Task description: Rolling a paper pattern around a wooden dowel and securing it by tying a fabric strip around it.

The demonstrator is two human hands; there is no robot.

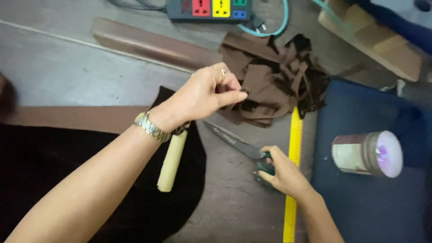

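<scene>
Left hand [204, 94] is pinched shut on a dark scrap at the near edge of the brown fabric scraps [274, 83], piled toward the counter's far edge. Right hand [281, 173] is wrapped closed on the green handles of the scissors [236, 143], nearer the front; closed blades run long-axis up and left, tip pointing at the left wrist, short of the pile. The handles hide under the fingers, and blur makes the pinched scrap's shape hard to read.

A cylindrical tin [366, 153] (pale, worn label) lies on its side, right.
</scene>
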